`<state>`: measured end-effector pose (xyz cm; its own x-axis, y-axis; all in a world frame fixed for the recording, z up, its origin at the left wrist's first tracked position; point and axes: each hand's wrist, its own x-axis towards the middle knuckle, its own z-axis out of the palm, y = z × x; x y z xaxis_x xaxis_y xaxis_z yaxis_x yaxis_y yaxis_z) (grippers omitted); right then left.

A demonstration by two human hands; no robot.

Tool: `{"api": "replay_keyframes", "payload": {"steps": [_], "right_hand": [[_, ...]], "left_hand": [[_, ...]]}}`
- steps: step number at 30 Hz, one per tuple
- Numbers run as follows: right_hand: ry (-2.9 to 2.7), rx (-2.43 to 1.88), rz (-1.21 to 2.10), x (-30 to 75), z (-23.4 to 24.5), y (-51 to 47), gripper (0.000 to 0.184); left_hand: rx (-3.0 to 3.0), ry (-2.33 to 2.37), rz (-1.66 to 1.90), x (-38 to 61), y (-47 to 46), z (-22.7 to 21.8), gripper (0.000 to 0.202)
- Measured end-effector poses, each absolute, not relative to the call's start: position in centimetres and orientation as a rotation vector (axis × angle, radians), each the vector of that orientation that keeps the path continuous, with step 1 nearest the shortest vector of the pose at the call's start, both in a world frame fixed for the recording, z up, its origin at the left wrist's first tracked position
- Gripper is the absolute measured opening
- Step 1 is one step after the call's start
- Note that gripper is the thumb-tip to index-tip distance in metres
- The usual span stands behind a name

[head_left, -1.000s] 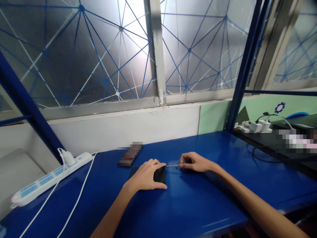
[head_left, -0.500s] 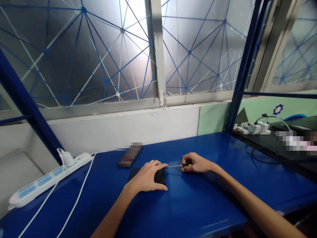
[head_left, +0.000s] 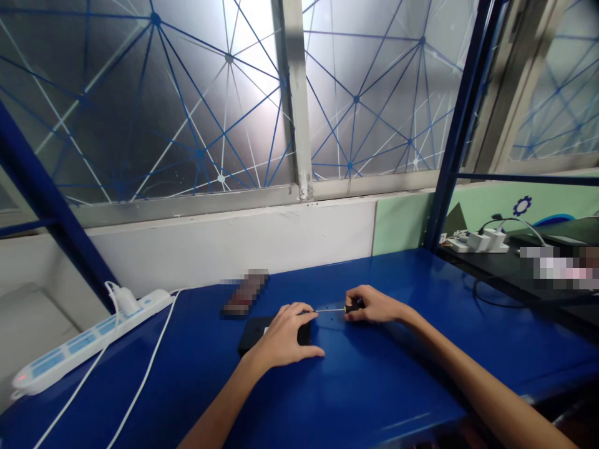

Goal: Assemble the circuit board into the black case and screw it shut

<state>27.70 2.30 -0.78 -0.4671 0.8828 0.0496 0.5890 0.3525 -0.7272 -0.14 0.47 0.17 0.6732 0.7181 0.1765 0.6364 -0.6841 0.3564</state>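
Along the blue table's [head_left: 374,393] left edge slants a white power strip [head_left: 88,344], a white charger [head_left: 125,301] plugged in near its far end; a white cable [head_left: 150,366] trails toward the near edge. A pixelated dark slab [head_left: 244,294] lies by the back edge, left of middle. Beyond the right edge, a black tabletop [head_left: 503,268] carries another white power strip [head_left: 459,246] and a pixelated pale item [head_left: 555,262].

left hand [head_left: 287,333] laid across a black box [head_left: 251,333], thumb spread from index finger. right hand [head_left: 373,304] grips a screwdriver [head_left: 333,310] by its dark handle; shaft runs toward the left index finger, tip contact unclear. small dark specks [head_left: 332,320] beside the shaft. dark pixelated object [head_left: 247,292] beyond the box. blue table [head_left: 397,380] beneath. white power strip [head_left: 80,344] at far left, plug fitted, indicator lit red.
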Motion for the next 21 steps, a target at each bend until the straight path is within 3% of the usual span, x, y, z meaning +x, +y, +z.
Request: {"api": "replay_keyframes", "payload": {"steps": [16,21], "right_hand": [[-2.117,-1.271,0.818,29.2,0.0,2.8,0.027],[-2.131,-1.282,1.015,29.0,0.8,2.0,0.025]], "left_hand": [[2.604,1.032,0.312,0.0,0.4,0.2,0.080],[2.638,1.062,0.381,-0.6,0.8,0.5,0.079]]}}
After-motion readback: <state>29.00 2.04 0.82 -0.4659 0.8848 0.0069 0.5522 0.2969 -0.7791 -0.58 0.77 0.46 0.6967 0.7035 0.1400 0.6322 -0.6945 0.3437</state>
